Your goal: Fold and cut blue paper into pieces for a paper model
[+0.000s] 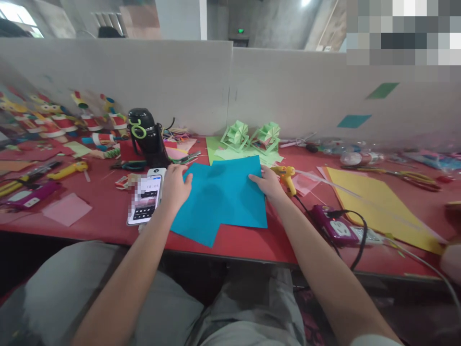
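Two sheets of blue paper (239, 199) overlap at an angle on the red tabletop in front of me. My left hand (176, 187) is at the left edge of the sheets, its thumb apart from the fingers; part of the fingers is hard to make out. My right hand (269, 183) grips the right edge of the paper, the thumb over the front and the fingers partly hidden. A yellow glue gun (287, 179) lies just beyond my right hand. Left of my left hand is a lit phone (147, 199).
Behind the paper stand two folded green paper models (236, 135) and a black bottle (146, 134). At right are yellow paper (378, 206), pliers (410, 179) and a purple power strip (333, 226) with cables. Several colourful figures (90, 115) stand at the back left.
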A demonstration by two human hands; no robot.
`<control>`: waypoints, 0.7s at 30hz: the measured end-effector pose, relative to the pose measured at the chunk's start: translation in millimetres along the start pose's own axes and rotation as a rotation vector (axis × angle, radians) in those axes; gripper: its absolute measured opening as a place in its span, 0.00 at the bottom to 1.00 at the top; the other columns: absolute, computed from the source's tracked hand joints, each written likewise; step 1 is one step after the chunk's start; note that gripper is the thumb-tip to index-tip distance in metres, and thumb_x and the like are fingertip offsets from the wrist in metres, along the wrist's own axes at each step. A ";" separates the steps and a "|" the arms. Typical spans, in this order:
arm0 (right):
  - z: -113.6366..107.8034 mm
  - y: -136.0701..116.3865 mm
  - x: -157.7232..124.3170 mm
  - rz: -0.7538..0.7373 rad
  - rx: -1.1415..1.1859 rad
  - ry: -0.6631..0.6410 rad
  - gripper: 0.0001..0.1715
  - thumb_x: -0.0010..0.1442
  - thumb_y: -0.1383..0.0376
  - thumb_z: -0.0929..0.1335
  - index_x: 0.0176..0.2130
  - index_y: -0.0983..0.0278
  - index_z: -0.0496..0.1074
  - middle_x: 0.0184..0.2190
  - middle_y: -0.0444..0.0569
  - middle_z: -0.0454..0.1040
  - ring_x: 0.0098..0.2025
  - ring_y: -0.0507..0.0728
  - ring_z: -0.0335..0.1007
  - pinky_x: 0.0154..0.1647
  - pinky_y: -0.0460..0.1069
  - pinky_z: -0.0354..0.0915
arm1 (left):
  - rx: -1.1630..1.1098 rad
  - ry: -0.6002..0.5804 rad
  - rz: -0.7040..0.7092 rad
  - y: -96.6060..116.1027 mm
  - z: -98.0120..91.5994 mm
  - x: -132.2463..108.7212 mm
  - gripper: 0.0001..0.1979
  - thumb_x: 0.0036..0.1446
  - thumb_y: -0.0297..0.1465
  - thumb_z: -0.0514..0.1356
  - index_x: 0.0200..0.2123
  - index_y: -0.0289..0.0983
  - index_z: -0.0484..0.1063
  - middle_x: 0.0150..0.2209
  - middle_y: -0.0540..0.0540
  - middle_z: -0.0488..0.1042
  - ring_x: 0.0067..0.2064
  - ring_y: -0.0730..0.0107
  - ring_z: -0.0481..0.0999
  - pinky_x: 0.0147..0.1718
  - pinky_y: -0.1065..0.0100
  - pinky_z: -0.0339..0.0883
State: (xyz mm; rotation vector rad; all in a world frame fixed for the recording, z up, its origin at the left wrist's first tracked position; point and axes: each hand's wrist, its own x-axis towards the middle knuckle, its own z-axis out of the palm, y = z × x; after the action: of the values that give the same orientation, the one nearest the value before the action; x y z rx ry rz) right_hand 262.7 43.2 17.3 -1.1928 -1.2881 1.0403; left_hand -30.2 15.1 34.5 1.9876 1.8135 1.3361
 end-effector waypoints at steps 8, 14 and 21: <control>-4.5 2.1 3.3 -0.030 -0.015 0.096 0.22 0.46 0.61 0.73 0.43 0.61 0.72 0.45 0.53 0.78 0.44 0.63 0.76 0.47 0.63 0.72 | -0.947 -0.483 -0.309 39.2 21.1 -27.2 0.16 0.49 0.42 0.68 0.30 0.33 0.75 0.25 0.48 0.71 0.25 0.76 0.67 0.25 0.70 0.61; -5.1 4.2 5.0 -0.066 -0.036 0.120 0.26 0.46 0.60 0.73 0.46 0.60 0.70 0.46 0.53 0.78 0.48 0.63 0.74 0.50 0.63 0.70 | -1.260 -0.566 -0.474 32.7 27.0 -23.1 0.17 0.41 0.37 0.74 0.25 0.32 0.72 0.25 0.50 0.70 0.25 0.81 0.65 0.23 0.76 0.62; -3.7 7.6 4.7 -0.063 -0.068 0.052 0.31 0.48 0.59 0.72 0.52 0.62 0.69 0.46 0.55 0.77 0.46 0.64 0.75 0.48 0.63 0.70 | -1.473 -0.795 -0.348 29.9 18.0 -29.5 0.29 0.30 0.53 0.73 0.24 0.34 0.71 0.24 0.50 0.65 0.23 0.80 0.61 0.20 0.75 0.58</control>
State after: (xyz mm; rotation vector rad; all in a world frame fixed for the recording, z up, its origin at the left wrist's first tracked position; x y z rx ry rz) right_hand 267.3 48.7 10.6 -1.2154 -1.3214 0.9211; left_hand 7.3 -10.0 27.6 0.9857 0.4017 0.9619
